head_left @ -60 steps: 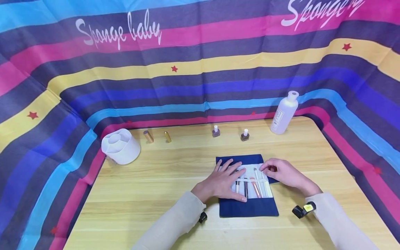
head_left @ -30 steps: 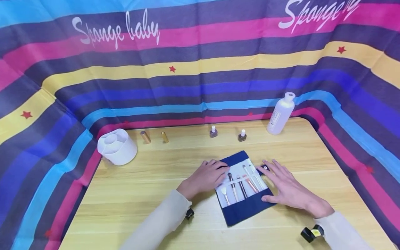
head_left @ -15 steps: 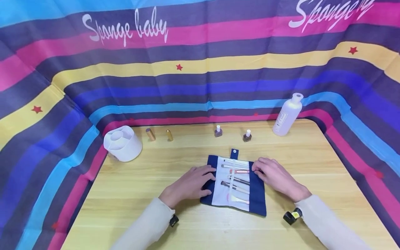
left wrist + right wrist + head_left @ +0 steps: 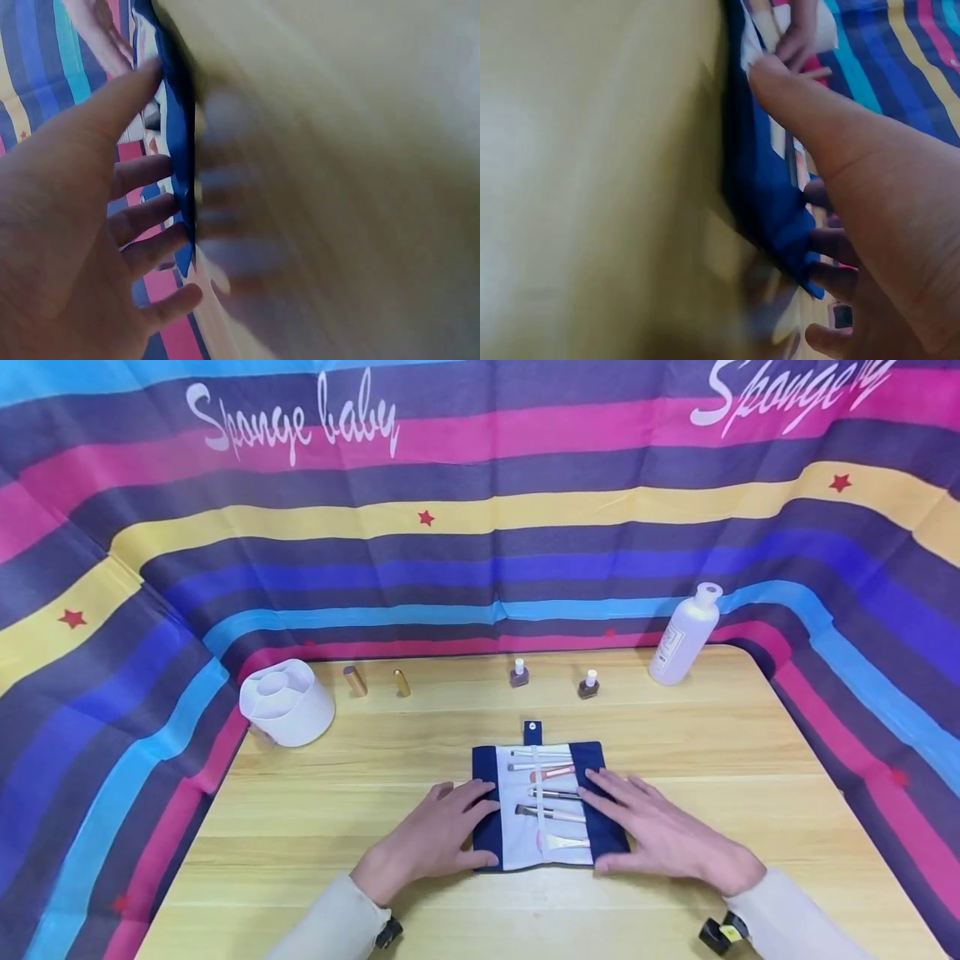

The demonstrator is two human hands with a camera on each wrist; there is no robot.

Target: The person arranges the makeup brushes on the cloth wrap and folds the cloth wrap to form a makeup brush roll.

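Note:
A navy brush roll (image 4: 519,843) with a pale lining lies unfolded on the table. Several makeup brushes lie crosswise in it under a pale band (image 4: 537,806), among them a copper-pink brush (image 4: 552,772) and a white-haired brush (image 4: 566,842). Its snap tab (image 4: 532,733) points to the back. My left hand (image 4: 435,835) rests its extended fingers on the left navy flap. On the right flap, my right hand (image 4: 667,835) lays spread fingers, thumb near the front corner. Both wrist views show the flap edges (image 4: 180,142) beside the fingers, neither hand gripping.
At the back left stand a white divided organiser (image 4: 288,722), a copper tube (image 4: 355,681) and a gold tube (image 4: 402,683). Two small dark bottles (image 4: 518,677) with white caps stand behind the roll. A pale bottle (image 4: 678,643) is at the back right. Striped cloth (image 4: 420,560) surrounds the table.
The brush roll has turned about a quarter turn counterclockwise, its tab swinging from the right to the back. It has also shifted left, both hands now at its side flaps.

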